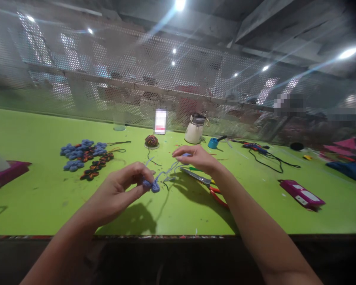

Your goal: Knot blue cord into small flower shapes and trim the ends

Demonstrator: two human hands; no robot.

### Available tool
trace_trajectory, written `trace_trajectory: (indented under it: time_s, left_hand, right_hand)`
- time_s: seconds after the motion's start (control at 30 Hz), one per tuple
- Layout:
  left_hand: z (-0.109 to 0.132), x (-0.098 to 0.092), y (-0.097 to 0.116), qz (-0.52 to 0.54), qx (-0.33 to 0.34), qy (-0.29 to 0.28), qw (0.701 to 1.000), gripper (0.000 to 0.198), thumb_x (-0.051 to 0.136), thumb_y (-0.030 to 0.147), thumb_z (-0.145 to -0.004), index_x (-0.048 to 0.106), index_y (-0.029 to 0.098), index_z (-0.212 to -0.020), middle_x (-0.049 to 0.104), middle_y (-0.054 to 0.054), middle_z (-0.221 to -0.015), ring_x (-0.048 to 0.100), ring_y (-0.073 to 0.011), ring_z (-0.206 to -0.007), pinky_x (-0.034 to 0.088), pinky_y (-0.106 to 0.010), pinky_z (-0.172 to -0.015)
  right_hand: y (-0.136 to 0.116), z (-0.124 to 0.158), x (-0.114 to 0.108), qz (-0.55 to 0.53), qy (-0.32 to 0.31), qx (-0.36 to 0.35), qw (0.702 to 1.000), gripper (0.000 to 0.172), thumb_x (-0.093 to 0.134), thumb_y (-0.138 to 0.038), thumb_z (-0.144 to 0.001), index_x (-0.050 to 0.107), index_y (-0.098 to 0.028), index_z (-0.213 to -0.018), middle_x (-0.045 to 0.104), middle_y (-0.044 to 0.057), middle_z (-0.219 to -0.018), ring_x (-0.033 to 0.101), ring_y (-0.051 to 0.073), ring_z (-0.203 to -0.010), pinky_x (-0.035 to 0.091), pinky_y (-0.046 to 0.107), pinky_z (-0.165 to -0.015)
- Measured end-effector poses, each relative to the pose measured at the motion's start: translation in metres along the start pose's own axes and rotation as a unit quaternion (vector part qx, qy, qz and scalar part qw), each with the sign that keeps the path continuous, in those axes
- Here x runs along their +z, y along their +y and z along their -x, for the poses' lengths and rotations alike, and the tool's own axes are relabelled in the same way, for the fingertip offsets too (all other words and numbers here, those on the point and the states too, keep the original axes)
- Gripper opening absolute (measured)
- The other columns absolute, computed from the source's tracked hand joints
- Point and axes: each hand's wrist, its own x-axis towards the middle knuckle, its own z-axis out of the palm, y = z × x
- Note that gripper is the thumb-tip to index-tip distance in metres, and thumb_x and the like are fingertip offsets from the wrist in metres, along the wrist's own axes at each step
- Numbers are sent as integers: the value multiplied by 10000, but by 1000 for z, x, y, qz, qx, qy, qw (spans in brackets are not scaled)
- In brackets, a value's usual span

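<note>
The left hand pinches a small blue crochet piece, its yarn strand slanting up and right to the right hand, which grips its far end.

Two hands; one scissors; one yarn ball; crochet flowers, maybe ten.

- Green desk.
- Left edge: magenta tray.
- Far left: blue and dark crocheted flowers.
- Far middle: yarn ball, white jug.
- Middle: red-handled scissors.
- Right: pink case; black cord farther back.
</note>
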Motion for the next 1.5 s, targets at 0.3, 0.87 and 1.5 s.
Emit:
trace_trajectory:
  time_s: [0.3,0.87,1.5]
  left_hand:
    - [-12,2,7,-144,-14,18,989,73,515,215,-867,585,199,-858,565,-13,-785,510,-131,-717,405,-264,-653]
    - [-22,19,-10,222,-204,37,953,109,668,181,-736,633,190,-839,624,-2,-807,557,-131,-782,395,-254,-727]
    - [-19,34,-12,305,-248,99,914,103,704,140,-665,640,162,-744,616,4,-747,542,-121,-757,385,-250,-754]
  right_hand:
    - [-40,26,41,-209,-203,12,957,374,705,-190,-732,629,-162,-1097,671,80,-990,636,157,-865,510,232,-591]
    - [-31,21,34,-167,-175,44,969,135,741,-202,-692,676,-99,-751,629,15,-637,541,76,-561,417,212,-531]
    - [-42,28,35,123,-124,-165,971,46,619,-113,-781,657,-124,-759,611,33,-717,536,108,-653,425,240,-600]
